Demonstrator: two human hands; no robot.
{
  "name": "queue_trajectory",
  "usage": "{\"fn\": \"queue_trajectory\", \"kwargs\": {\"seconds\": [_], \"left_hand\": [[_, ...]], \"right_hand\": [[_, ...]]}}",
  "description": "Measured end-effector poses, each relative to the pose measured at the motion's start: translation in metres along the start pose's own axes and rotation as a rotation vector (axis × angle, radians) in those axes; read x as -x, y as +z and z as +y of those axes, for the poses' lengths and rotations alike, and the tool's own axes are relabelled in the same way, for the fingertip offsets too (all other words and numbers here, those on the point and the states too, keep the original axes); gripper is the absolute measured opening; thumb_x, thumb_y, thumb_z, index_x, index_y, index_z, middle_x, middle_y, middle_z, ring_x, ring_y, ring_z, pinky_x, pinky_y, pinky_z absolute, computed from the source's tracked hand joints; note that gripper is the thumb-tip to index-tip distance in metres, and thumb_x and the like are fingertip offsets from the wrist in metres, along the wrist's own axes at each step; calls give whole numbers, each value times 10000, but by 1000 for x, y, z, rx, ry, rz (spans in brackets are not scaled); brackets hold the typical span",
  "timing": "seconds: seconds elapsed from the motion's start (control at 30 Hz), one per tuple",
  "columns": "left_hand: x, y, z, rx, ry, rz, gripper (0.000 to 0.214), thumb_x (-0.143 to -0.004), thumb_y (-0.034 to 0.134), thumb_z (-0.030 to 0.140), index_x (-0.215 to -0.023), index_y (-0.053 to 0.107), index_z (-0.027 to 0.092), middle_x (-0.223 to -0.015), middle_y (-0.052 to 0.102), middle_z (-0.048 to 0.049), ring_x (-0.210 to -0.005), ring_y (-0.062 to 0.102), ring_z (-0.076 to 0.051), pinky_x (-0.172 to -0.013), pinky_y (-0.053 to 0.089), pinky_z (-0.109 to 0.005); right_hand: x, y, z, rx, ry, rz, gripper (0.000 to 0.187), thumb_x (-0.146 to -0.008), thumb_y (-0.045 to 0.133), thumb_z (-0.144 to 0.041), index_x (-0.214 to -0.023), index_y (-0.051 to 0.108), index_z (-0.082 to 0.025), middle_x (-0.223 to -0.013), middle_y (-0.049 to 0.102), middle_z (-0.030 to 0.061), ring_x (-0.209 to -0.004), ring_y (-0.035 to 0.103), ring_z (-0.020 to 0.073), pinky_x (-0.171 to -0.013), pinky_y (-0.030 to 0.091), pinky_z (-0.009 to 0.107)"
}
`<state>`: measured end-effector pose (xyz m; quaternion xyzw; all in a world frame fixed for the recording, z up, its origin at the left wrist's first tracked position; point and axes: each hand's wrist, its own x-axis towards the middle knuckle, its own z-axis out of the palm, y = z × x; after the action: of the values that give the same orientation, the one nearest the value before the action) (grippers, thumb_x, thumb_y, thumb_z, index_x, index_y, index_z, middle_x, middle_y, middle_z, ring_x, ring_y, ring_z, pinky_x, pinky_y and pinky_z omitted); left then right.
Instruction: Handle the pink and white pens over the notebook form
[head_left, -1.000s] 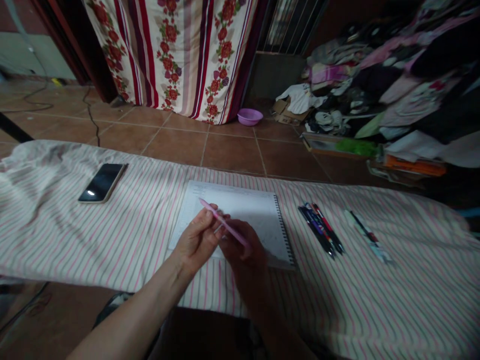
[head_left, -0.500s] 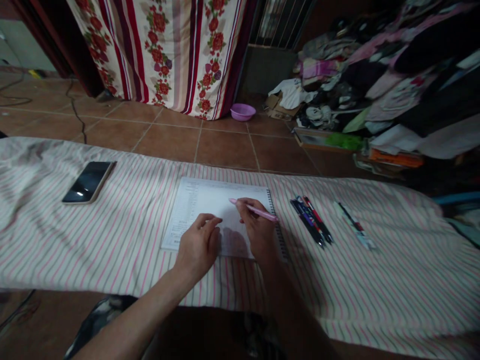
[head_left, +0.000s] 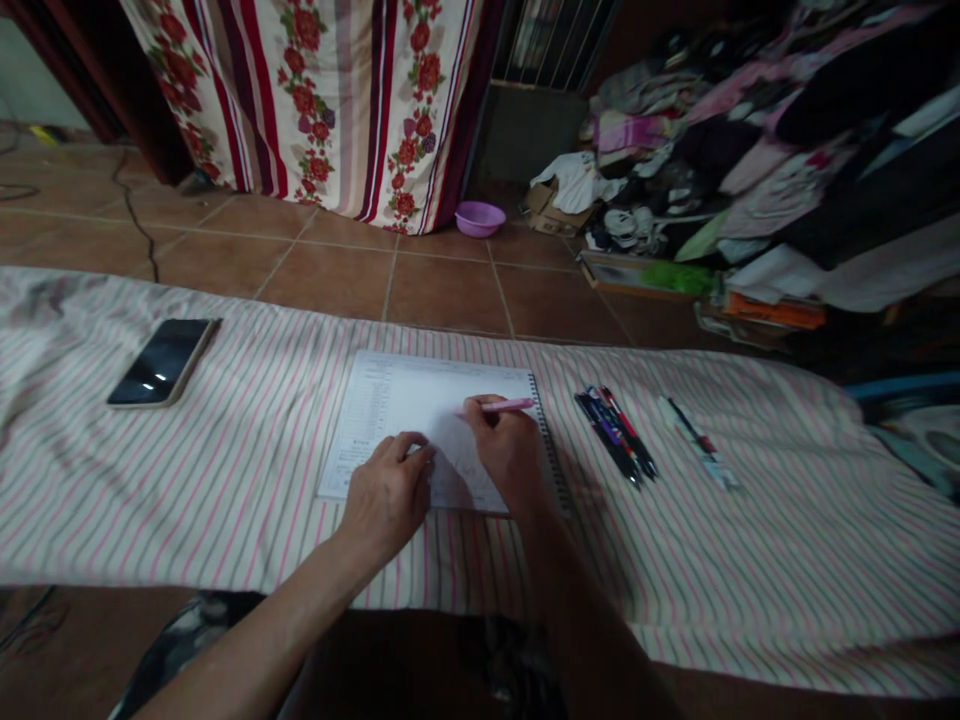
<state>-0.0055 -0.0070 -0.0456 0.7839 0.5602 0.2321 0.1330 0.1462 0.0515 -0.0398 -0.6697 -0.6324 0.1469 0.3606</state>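
Right hand [head_left: 510, 450] pinches a pink pen [head_left: 511, 405]; phone [head_left: 161, 365] and other pens [head_left: 616, 437] flank the notebook [head_left: 420, 395].

A slim pink pen [head_left: 508, 405] is held at a low slant over a spiral-bound notebook [head_left: 420, 385], its tip pointed left toward mid-page, its rear end near the dark coil. The notebook is laid flat on striped cloth [head_left: 262, 440], its white page printed along the top and left.
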Motion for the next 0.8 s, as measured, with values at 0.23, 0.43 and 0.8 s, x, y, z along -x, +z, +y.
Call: {"fn": "queue_trajectory", "kwargs": {"seconds": [0.23, 0.43, 0.8], "left_hand": [[0, 1, -1, 9, -4, 10, 263, -858, 427, 178, -1008, 643, 177, -1086, 622, -71, -930, 584, -219, -763, 534, -360], [-1, 3, -3, 102, -30, 48, 258, -869, 425, 199, -985, 654, 169, -1045, 634, -80, -923, 594, -219, -780, 517, -368], [-10, -1, 8, 576, -108, 148, 221, -883, 427, 211, -887, 642, 158, -855, 643, -61, -796, 605, -157, -706, 486, -279]], "right_hand": [[2, -3, 0, 50, -51, 78, 248, -841, 483, -307, -777, 684, -176, -786, 713, 90, -725, 658, 193, -628, 423, 248], [4, -9, -1, -162, 79, -75, 249, -822, 512, -371, -745, 666, -190, -719, 702, 59, -690, 652, 181, -601, 429, 248], [8, -14, -11, -1794, 788, -471, 137, -713, 679, -201, -695, 577, -110, -507, 477, -66, -405, 389, -4, -332, 267, 74]]}}
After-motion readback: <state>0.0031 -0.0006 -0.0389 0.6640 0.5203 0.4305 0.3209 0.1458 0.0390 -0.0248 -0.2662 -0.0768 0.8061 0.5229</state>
